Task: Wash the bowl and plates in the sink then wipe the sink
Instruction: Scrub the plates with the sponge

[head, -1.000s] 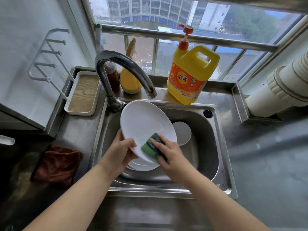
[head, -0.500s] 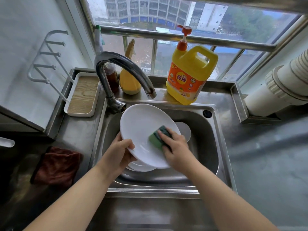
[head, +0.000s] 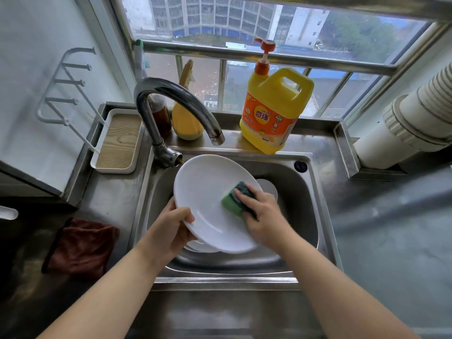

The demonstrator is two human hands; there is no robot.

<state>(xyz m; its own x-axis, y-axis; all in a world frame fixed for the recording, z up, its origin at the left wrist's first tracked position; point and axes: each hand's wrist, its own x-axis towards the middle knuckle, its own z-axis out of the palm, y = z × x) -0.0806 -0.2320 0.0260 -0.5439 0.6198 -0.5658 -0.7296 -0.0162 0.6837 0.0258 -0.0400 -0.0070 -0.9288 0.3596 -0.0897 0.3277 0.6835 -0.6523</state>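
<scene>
The tilted plate (head: 208, 199) hides most of the dishes beneath it and part of the bowl (head: 270, 188) behind it. The right hand (head: 265, 216) covers part of the sponge (head: 236, 199). Small print on the detergent bottle's (head: 274, 111) label is unreadable.

Steel, glazed white ware, plastic and cloth around the sink

The sink (head: 305, 216) is brushed steel with a dull shine; the faucet (head: 171, 94) is polished metal, glossy; the plate (head: 205, 192) is smooth, glossy white; the sponge (head: 232, 200) is soft green foam with a rough dark top; the detergent bottle (head: 276, 111) is shiny yellow plastic; the cloth (head: 80, 245) is matt brown fabric; the tray (head: 117, 140) shows wood grain.
</scene>
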